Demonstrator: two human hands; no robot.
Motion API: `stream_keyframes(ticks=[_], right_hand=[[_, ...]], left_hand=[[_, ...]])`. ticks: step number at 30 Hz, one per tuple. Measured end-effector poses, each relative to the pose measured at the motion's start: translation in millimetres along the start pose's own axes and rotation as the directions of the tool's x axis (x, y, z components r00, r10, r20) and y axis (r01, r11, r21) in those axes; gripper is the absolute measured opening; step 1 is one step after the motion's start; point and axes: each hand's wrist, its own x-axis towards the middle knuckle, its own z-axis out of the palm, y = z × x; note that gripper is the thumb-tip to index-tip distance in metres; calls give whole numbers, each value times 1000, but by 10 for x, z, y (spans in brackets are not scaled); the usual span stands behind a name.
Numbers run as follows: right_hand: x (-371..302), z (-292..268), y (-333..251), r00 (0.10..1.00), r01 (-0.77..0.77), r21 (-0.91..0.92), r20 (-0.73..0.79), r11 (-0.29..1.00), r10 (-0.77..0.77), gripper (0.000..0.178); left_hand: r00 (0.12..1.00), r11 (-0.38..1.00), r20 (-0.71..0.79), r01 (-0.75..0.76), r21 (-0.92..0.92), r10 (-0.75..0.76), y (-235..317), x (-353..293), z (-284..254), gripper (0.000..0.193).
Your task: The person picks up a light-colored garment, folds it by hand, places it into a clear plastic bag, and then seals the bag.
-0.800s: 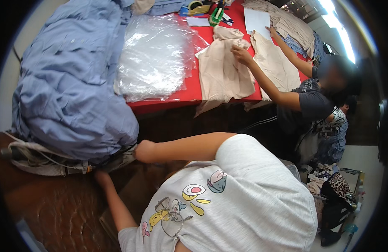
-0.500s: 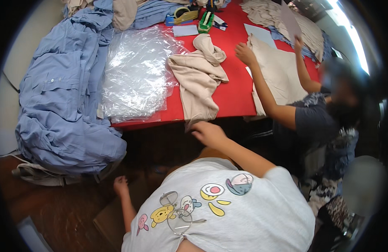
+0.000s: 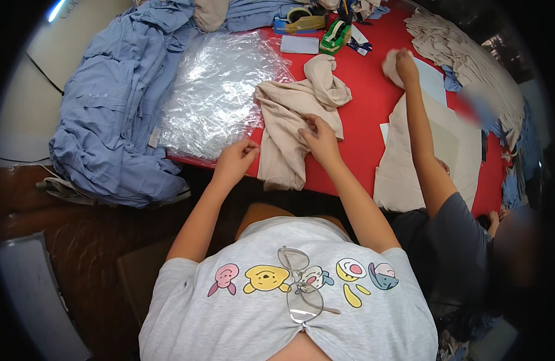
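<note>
A beige garment (image 3: 283, 144) lies bunched on the red-covered table in front of me, its crumpled upper end pointing away. My right hand (image 3: 321, 141) is over its right side, thumb and fingers apart, seemingly touching the cloth; nothing is gripped. By the table's front edge, my left hand (image 3: 234, 163) hovers left of the garment's lower part. Its fingers curl loosely and hold nothing I can see. Just beyond that hand is a stack of clear plastic bags (image 3: 208, 90), shiny and wrinkled.
Blue shirts (image 3: 103, 114) are heaped on the left. Tape dispensers (image 3: 336, 37) and a white notepad (image 3: 300, 44) sit at the back. On the right, a co-worker's hand (image 3: 407, 67) lifts part of another beige garment (image 3: 395, 168). More beige clothes (image 3: 470, 66) are piled at far right.
Both my hands have come up to the table: the left from low at my side, the right from the garment's lower end onto its right side. The co-worker's arm has lifted cloth.
</note>
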Motion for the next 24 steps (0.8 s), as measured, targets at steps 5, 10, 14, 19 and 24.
stream_keyframes(ticks=[5, 10, 14, 19, 24], right_hand=[[132, 117, -80, 958, -158, -38, 238, 987, 162, 31], [247, -408, -1175, 884, -196, 338, 466, 920, 16, 14], [499, -1124, -2009, 916, -136, 479, 395, 867, -75, 14], [607, -1729, -2610, 973, 114, 286, 160, 951, -165, 31], [618, -1712, -2723, 996, 27, 161, 83, 987, -41, 66]], left_hand=[[949, 916, 107, -314, 249, 296, 538, 422, -69, 33], [744, 671, 327, -667, 324, 582, 607, 1192, 65, 39], [703, 660, 546, -678, 323, 455, 998, 1849, -79, 39], [697, 866, 598, -499, 8, 396, 1439, 2344, -727, 42], [661, 756, 416, -379, -534, 625, 2090, 2192, -1243, 35]])
